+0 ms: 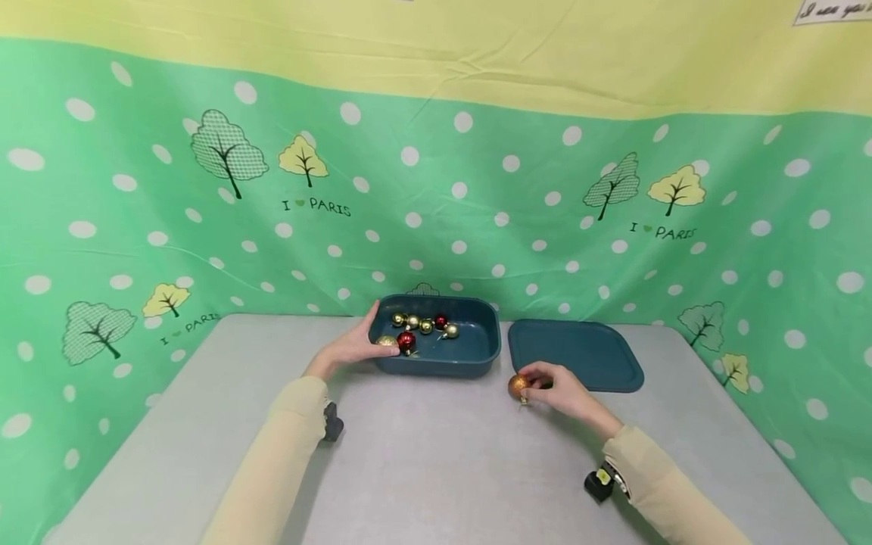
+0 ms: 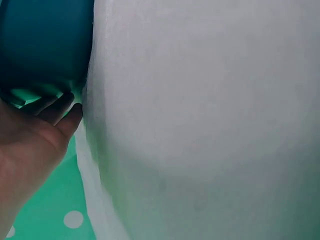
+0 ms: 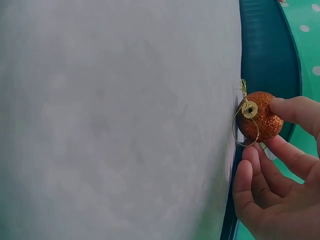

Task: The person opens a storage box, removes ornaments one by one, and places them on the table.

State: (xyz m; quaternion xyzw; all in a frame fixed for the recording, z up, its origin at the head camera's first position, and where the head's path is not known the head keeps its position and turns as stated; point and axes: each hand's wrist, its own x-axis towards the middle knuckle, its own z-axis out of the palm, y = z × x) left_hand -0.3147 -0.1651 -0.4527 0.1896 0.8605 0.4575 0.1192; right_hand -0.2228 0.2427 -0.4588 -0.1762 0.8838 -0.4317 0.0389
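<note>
My right hand (image 1: 560, 390) pinches an orange glitter Christmas bauble (image 3: 261, 117) between thumb and fingers. A gold cap and a loop of gold cord show on the bauble. In the head view it is just in front of the near left corner of a flat blue lid (image 1: 575, 352). My left hand (image 1: 350, 347) grips the left end of a deep blue plastic box (image 1: 436, 369), thumb at the near rim and fingers along the outer side. Inside the box lie several small gold baubles (image 1: 425, 326) and two red baubles (image 1: 406, 340), mostly toward the left half.
Box and lid sit side by side toward the back of a table with a pale grey cover (image 1: 436, 462). Behind and at both sides hangs a green and yellow curtain (image 1: 477, 204) with white dots and printed trees.
</note>
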